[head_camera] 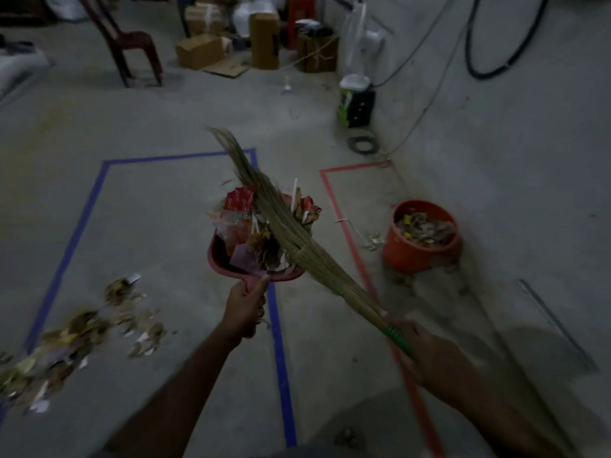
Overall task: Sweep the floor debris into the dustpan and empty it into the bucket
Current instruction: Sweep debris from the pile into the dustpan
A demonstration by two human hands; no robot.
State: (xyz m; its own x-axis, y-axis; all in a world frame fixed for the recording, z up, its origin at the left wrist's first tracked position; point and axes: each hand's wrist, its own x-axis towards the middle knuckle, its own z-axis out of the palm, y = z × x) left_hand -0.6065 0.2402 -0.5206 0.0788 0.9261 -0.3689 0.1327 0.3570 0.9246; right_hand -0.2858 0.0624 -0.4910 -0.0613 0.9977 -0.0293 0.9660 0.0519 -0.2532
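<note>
My left grip (pixel 246 305) clamps the full dustpan (pixel 231 256) left of the bucket (pixel 420 252); my right grip (pixel 426 352) clamps the broom (pixel 291 233) lying across it.

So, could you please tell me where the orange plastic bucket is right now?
The orange plastic bucket stands on the floor right of centre, beyond the red tape line, near the wall.

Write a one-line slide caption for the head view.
Left hand holds loaded dustpan, right hand lays broom over it, beside a part-filled orange bucket.

Red dustpan (pixel 218 256) heaped with debris (pixel 261 233), orange bucket (pixel 416 256) part-filled
</note>
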